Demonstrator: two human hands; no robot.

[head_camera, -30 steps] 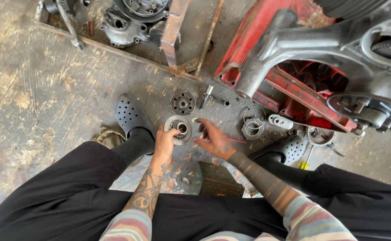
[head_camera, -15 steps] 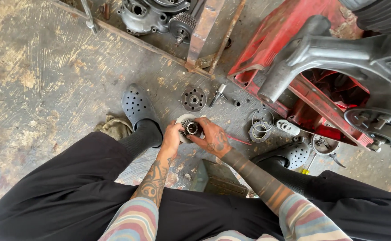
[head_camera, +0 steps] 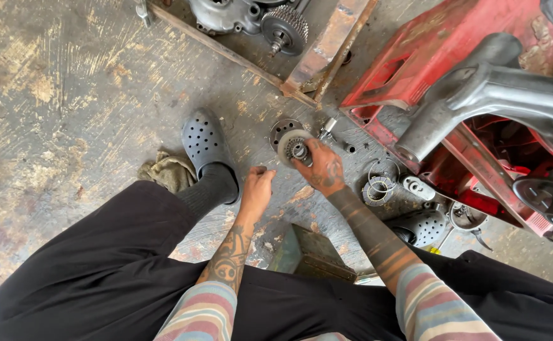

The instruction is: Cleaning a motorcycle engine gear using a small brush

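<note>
Right hand (head_camera: 322,169) gripping round gear hub (head_camera: 295,148) above toothed disc (head_camera: 282,129) on floor (head_camera: 68,95), left hand (head_camera: 257,188) loosely curled, empty, rings (head_camera: 377,186) nearby, green box (head_camera: 311,256) between knees

My right hand (head_camera: 322,172) holds a round clutch part (head_camera: 294,148) just above a disc (head_camera: 282,129) lying on the floor (head_camera: 68,95). My left hand (head_camera: 257,189) sits left of it, beside my left shoe (head_camera: 204,144). Rings (head_camera: 379,183) lie to the right, a rag (head_camera: 168,172) to the far left.
</note>
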